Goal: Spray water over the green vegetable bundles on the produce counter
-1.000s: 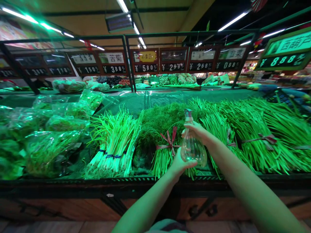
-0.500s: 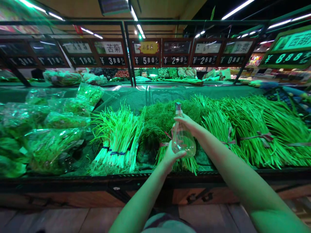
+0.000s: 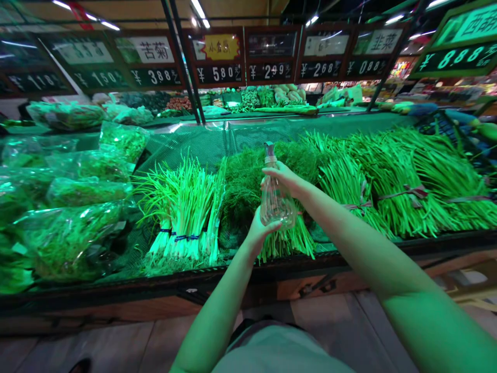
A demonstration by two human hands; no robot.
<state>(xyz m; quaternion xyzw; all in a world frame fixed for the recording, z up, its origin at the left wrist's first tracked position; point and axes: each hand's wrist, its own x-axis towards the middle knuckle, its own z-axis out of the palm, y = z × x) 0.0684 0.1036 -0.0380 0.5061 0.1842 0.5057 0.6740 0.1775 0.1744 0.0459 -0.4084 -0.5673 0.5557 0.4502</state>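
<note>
I hold a clear plastic spray bottle (image 3: pixel 275 204) upright over a produce stand. My right hand (image 3: pixel 285 180) is wrapped round its neck just under the nozzle. My left hand (image 3: pixel 259 233) cups the rounded bottom from below, fingers closed on it. The bottle hangs above a feathery dark-green herb bundle (image 3: pixel 252 181). A bunch of spring onions (image 3: pixel 186 207) tied with blue bands lies just to the left. Long chive bundles (image 3: pixel 388 176) lie to the right.
Bagged leafy greens (image 3: pixel 73 228) fill the left of the stand. Green mesh (image 3: pixel 217 140) lines the bare back of the stand. Price boards (image 3: pixel 217 62) hang on a black frame above. The stand's dark front edge (image 3: pixel 155 290) runs across below; wooden floor (image 3: pixel 116 347) lies beneath.
The bottle and both hands have drifted left and up in view, from over the red-tied bundle toward the herbs. The view has tilted down, showing more floor.
</note>
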